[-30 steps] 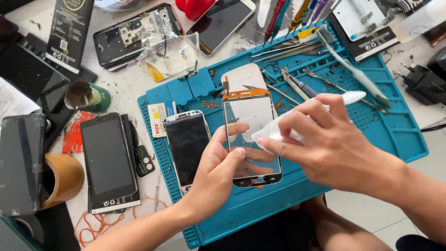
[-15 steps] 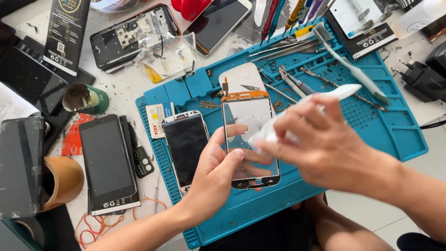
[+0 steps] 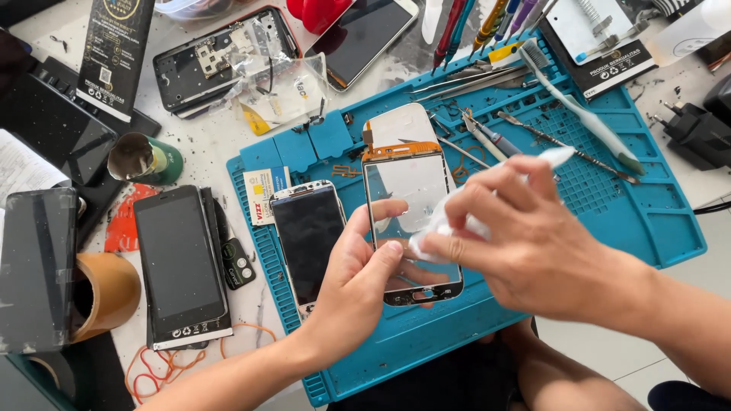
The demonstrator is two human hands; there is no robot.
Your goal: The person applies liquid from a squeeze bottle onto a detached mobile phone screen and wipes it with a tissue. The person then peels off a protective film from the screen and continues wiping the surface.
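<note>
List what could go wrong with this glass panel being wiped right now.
The left hand grips the glass panel only by its lower edge, so pressure from the white wipe in the right hand might flex or crack it. The orange flex cable at its top could snag.

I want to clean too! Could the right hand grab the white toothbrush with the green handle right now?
Probably not right away. The right hand is pinching a white wipe against the glass phone panel, so its fingers are busy. The toothbrush lies uncovered on the blue mat just beyond it.
</note>
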